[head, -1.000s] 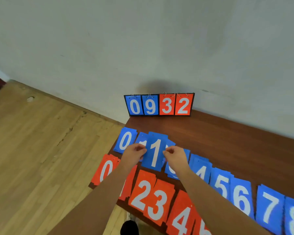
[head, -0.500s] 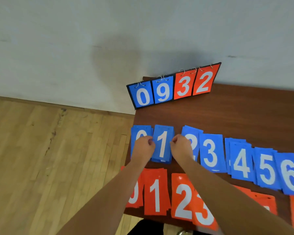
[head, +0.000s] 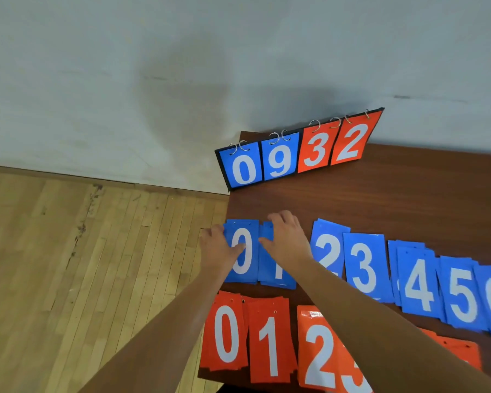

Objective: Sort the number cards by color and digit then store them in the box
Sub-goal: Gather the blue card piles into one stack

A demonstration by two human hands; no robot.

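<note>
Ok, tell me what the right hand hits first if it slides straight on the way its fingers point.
Past the blue 1 pile under the right hand, bare table, then probably the flip scoreboard, near its blue 9; depth is unclear.

Even, fairly bright indoor light, probably from overhead. The wall (head: pixel 153 66) carries a broad soft grey shadow, darkest behind the scoreboard (head: pixel 298 154). White glare patch at the top of the red 2 card (head: pixel 321 350); thin sheen along the blue 3 card (head: pixel 363 265). Left hand (head: pixel 217 248) and right hand (head: pixel 288 241) look slightly soft. Wide-angle distortion: the floor (head: pixel 68 265) boards and table (head: pixel 408 188) edges tilt and bow. Fine detail smeared overall.
</note>
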